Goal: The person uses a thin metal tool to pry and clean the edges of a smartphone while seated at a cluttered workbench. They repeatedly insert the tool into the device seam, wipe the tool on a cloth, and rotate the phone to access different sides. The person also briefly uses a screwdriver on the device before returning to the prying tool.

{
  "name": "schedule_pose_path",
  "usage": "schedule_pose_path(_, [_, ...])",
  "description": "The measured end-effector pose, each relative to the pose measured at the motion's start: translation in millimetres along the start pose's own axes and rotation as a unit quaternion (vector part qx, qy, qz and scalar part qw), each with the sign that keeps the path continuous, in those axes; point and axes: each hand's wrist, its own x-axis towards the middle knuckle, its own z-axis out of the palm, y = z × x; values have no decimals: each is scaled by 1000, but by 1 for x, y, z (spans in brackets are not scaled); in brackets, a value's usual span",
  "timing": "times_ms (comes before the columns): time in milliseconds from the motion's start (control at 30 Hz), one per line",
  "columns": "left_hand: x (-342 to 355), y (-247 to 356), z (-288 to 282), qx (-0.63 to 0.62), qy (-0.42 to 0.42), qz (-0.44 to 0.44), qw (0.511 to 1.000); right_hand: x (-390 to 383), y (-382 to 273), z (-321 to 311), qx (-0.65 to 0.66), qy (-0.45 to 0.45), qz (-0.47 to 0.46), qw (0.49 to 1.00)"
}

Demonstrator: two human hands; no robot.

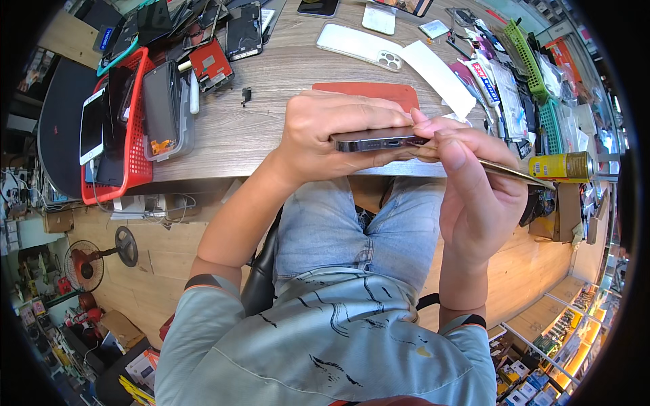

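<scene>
My left hand [338, 125] is closed around a dark smartphone [369, 142], with its bottom edge and charging port turned toward me. Close against the phone's right end is my right hand [477, 176], thumb and fingers pinched together. In that hand sits a thin, flat, tan-brown strip [518, 172], seen nearly edge-on and sticking out to the right. Its inner end meets the phone's corner, but the fingers hide the exact contact. Just beyond my hands a red-orange flat mat [379, 91] lies on the wooden table [271, 101].
A red basket [141, 122] and a clear plastic box [183, 132] with phones stand at the left. Further off lie a white phone case [355, 44] and a white paper strip [440, 78]. Tubes, parts and a yellow can [560, 166] crowd the right side.
</scene>
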Motion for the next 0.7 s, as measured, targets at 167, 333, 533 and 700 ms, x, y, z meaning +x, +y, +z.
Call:
schedule_pose_path(167, [-1,-1,-1,-2,-3,2,1000,0,1,1,7,-3,-7,1000])
schedule_pose_path(333, [1,-1,-3,-5,-9,2,1000,-1,1,1,11,7,0,1000])
schedule_pose_path(533, [0,-1,-3,-5,-17,6,1000,-3,-4,7,1,45,31,999])
schedule_pose_path(700, [-2,-2,-1,-5,-6,13,1000,-4,-10,12,-15,61,46,997])
